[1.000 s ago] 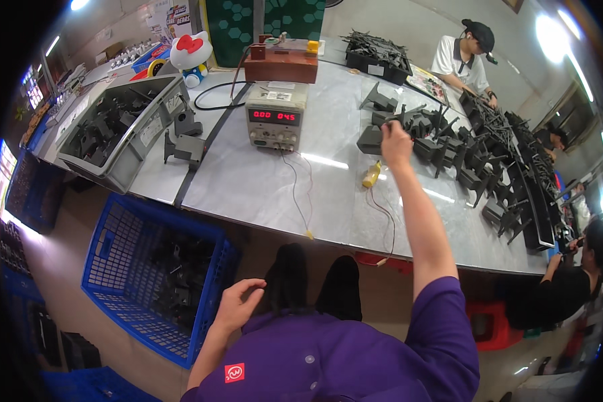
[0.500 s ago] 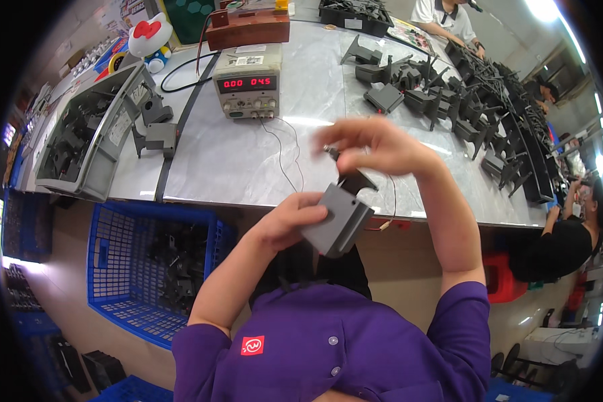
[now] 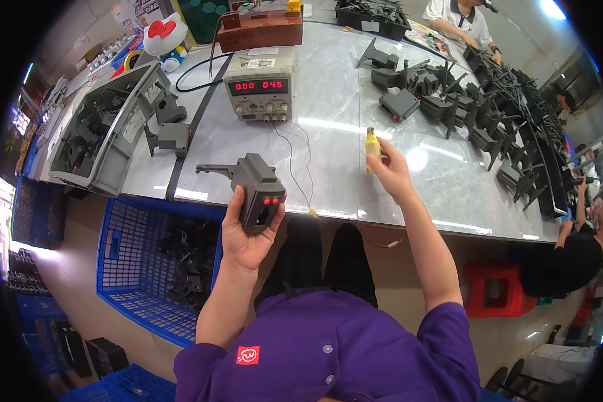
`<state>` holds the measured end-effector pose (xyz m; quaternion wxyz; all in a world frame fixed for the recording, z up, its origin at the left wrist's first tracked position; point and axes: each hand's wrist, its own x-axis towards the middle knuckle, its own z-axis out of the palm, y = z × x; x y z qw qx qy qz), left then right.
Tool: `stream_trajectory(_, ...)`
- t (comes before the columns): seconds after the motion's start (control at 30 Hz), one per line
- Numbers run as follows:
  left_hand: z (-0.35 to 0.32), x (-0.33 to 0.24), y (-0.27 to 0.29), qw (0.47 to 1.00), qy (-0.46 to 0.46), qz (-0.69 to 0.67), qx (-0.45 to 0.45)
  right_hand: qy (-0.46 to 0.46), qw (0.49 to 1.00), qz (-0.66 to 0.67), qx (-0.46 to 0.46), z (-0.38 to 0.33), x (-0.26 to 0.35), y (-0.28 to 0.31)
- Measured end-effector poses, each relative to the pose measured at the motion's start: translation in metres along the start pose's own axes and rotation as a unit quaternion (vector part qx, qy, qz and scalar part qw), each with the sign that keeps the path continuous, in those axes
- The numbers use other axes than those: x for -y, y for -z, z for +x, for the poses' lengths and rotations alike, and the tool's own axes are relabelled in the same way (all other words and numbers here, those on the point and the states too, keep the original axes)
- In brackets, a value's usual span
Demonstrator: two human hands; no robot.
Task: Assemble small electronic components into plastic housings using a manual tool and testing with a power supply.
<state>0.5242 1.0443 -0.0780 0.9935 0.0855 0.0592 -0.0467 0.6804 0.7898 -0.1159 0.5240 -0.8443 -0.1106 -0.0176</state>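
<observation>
Head view, looking down: my left hand [image 3: 248, 231] has its fingers wrapped round a grey part [image 3: 258, 189], held up just at the near edge of the worktop [image 3: 328, 134]. Two small red lights glow on the face turned toward me, and a thin arm of the part sticks out to the left. Its long axis runs roughly away from me, up the picture.

My right hand [image 3: 390, 175] is out over the worktop, fingers pinched on a small yellow clip [image 3: 372, 144]. The part lies to the left of that clip and a little nearer to me, with bare worktop between. Thin wires [image 3: 295, 161] run from the power supply [image 3: 260, 84] down toward the near edge, passing between my two hands, so they are what could snag.

Around: a grey tray [image 3: 104, 127] of parts on the left, a blue crate [image 3: 161, 268] below the worktop, and a crowd of dark parts [image 3: 476, 114] spread on the right. Another person [image 3: 462, 17] sits at the far side.
</observation>
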Motion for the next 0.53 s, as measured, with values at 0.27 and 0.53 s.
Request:
stream_trajectory(0.27,0.026,0.015,-0.011,0.998,0.012,-0.003,-0.057,0.263,0.945,-0.137,-0.138,-0.076,0.047,0.005)
stream_trajectory(0.53,0.023,0.015,0.001,0.998,0.001,0.004,-0.069,0.269,0.948,-0.126,-0.119,-0.092,0.04,-0.008)
